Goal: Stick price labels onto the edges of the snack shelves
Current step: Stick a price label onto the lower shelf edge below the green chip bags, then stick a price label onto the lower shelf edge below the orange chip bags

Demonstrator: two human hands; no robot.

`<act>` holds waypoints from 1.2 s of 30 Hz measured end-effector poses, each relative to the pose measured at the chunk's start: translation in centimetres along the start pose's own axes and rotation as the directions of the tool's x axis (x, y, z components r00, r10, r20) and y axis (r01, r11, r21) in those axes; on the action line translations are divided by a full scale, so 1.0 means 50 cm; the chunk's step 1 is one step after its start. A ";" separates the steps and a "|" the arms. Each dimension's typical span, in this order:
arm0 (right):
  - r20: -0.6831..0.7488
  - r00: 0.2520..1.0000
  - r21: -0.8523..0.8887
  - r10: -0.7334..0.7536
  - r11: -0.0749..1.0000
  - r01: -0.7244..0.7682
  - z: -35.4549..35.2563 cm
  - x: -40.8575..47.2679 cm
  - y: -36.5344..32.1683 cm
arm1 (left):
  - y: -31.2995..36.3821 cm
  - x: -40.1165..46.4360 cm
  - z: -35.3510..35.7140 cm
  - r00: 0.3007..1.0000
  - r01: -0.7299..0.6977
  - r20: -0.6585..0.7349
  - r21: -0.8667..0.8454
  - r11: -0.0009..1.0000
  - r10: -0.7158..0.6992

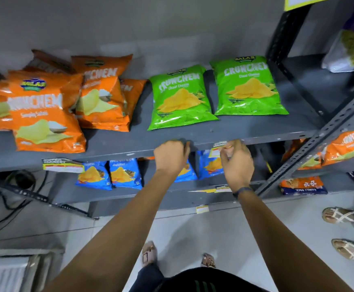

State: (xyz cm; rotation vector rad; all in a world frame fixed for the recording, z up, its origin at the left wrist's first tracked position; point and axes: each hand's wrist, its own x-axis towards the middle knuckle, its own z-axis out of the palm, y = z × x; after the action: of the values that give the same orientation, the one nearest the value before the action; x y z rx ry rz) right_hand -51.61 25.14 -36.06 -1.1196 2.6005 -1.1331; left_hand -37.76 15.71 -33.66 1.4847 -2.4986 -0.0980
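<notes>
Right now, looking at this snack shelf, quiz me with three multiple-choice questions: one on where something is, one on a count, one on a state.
1. Where is the yellow-and-white price label by the right hand?
A. on the floor
B. at the front edge of the grey metal shelf
C. on a green bag

2. How many green chip bags lie on that shelf?
A. two
B. four
C. none

3. The left hand is:
A. hanging at the side
B. holding a bag
C. fingers curled at the shelf edge

Answers: B, the label sits against the edge; A, two lie side by side; C, its fingers meet the edge.
</notes>
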 end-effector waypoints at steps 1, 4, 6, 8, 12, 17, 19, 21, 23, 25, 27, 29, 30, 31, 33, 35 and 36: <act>0.047 0.999 0.051 -0.006 0.999 0.004 0.025 -0.017 -0.025 | -0.042 -0.010 -0.017 0.999 0.019 -0.034 -0.018 1.000 -0.020; 0.234 0.971 0.266 -0.043 0.964 -0.022 0.119 -0.076 -0.122 | -0.190 -0.041 -0.077 0.981 0.050 -0.184 -0.024 0.998 -0.053; 0.387 0.920 0.360 -0.061 0.929 -0.090 0.196 -0.120 -0.199 | -0.308 -0.064 -0.113 0.952 0.065 -0.301 0.023 0.998 -0.055; 0.507 0.857 0.389 -0.091 0.912 -0.133 0.281 -0.165 -0.276 | -0.431 -0.088 -0.139 0.929 0.109 -0.360 0.043 0.993 -0.086; 0.653 0.745 0.357 -0.132 0.922 -0.150 0.420 -0.246 -0.414 | -0.638 -0.126 -0.156 0.908 0.296 -0.302 -0.028 0.955 -0.290; 0.611 0.788 0.340 -0.072 0.923 -0.179 0.489 -0.283 -0.502 | -0.739 -0.115 -0.146 0.960 0.278 0.083 -0.220 0.935 -0.266; 0.562 0.827 0.319 0.006 0.921 -0.222 0.496 -0.280 -0.514 | -0.739 -0.099 -0.142 0.975 0.212 0.107 -0.229 0.950 -0.192; 0.532 0.846 0.273 0.044 0.936 -0.221 0.500 -0.277 -0.518 | -0.735 -0.080 -0.138 0.981 0.172 0.119 -0.194 0.966 -0.150; 0.551 0.833 0.214 0.047 0.957 -0.195 0.499 -0.270 -0.520 | -0.727 -0.063 -0.139 0.977 0.166 0.156 -0.139 0.976 -0.144; 0.599 0.800 0.203 0.022 0.963 -0.179 0.496 -0.262 -0.522 | -0.721 -0.055 -0.145 0.979 0.154 0.156 -0.125 0.980 -0.134; 0.609 0.793 0.213 -0.029 0.969 -0.128 0.488 -0.256 -0.522 | -0.722 -0.061 -0.148 0.986 0.128 0.129 -0.143 0.982 -0.109; 0.565 0.817 0.248 -0.119 0.968 -0.031 0.474 -0.259 -0.520 | -0.736 -0.081 -0.144 0.993 0.086 0.092 -0.169 0.982 -0.071; 0.537 0.827 0.251 -0.166 0.967 0.031 0.467 -0.262 -0.520 | -0.747 -0.092 -0.140 0.996 0.063 0.079 -0.184 0.981 -0.049; 0.514 0.831 0.227 -0.213 0.968 0.108 0.459 -0.267 -0.520 | -0.759 -0.103 -0.135 0.997 0.042 0.073 -0.190 0.981 -0.028; 0.498 0.811 0.105 -0.307 0.950 0.295 0.448 -0.278 -0.526 | -0.783 -0.120 -0.125 0.997 0.006 0.077 -0.149 0.989 0.005; 0.479 0.789 -0.056 -0.384 0.884 0.465 0.445 -0.286 -0.536 | -0.801 -0.126 -0.113 0.993 -0.036 0.109 -0.051 0.998 0.042; 0.474 0.776 -0.131 -0.415 0.839 0.529 0.447 -0.287 -0.543 | -0.805 -0.125 -0.108 0.990 -0.059 0.128 0.003 0.998 0.058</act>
State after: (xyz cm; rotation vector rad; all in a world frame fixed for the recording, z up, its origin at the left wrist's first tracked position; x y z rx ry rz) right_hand -17.33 8.84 -36.87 -1.9197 2.2036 -0.4989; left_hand 0.89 2.02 -36.48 1.4497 -2.6426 -0.1801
